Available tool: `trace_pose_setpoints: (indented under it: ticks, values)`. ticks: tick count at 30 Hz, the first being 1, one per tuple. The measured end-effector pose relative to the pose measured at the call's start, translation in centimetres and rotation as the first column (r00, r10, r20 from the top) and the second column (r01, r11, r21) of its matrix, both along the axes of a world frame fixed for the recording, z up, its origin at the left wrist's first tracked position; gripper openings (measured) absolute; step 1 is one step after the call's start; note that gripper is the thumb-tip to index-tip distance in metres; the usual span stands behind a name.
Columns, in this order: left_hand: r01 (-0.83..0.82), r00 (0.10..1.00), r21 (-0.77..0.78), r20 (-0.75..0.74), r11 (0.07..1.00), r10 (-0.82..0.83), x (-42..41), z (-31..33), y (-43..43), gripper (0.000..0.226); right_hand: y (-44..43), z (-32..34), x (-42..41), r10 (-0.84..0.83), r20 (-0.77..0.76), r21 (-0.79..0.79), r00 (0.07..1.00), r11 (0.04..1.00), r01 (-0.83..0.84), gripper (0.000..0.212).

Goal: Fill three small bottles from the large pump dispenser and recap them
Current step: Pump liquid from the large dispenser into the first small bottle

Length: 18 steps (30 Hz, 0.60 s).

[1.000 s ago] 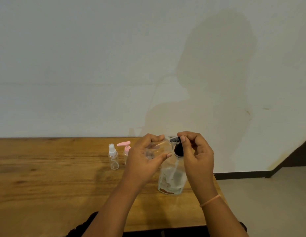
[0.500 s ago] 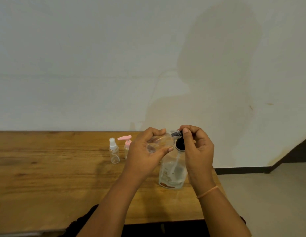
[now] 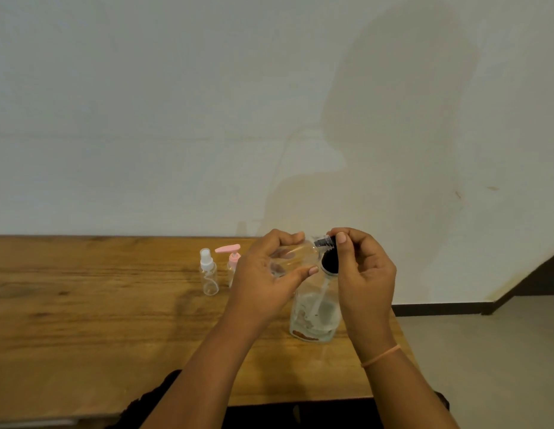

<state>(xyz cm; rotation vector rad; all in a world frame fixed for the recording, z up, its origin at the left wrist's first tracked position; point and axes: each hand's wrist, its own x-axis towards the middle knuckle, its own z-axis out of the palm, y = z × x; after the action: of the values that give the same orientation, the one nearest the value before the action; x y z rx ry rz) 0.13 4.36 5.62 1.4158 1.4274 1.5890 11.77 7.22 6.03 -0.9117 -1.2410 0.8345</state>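
My left hand (image 3: 269,280) grips a small clear bottle (image 3: 295,257), held on its side above the table. At the bottle's neck my right hand (image 3: 363,274) pinches a black cap (image 3: 325,242) between thumb and fingers. Right below them stands the large clear dispenser (image 3: 314,317) with a black top (image 3: 330,263) and a dip tube inside; its pump head is hidden by my hands. Two more small bottles stand to the left: a clear one with a white spray cap (image 3: 209,272) and one with a pink pump (image 3: 231,258), partly behind my left hand.
The wooden table (image 3: 84,305) runs left from my hands and ends at its right edge just beyond the dispenser. A pale wall stands behind it. Grey floor and a dark skirting (image 3: 439,309) lie to the right.
Both hands keep their hold on the small bottle and its cap. The head camera has tilted, so the hands and bottles sit slightly higher in view.
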Motion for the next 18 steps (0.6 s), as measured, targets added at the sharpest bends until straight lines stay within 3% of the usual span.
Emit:
trace_pose_setpoints:
  ticks: [3,7,18]
  values:
    - [-0.011,1.000,-0.015,0.026,1.000,0.011,0.1,-0.4,-0.1,0.038,0.1,-0.5,-0.1,0.007,0.035,0.003,0.999,1.000,-0.007,0.018]
    - [0.009,0.999,0.001,0.047,1.000,-0.009,0.1,0.1,-0.1,0.037,0.4,0.3,0.6,0.061,-0.057,-0.013,0.997,0.998,-0.061,0.014]
    - [0.028,0.999,-0.026,0.041,0.999,-0.027,-0.2,-0.2,0.0,0.037,0.3,-1.2,-0.1,-0.030,0.093,0.123,0.995,0.992,0.019,0.009]
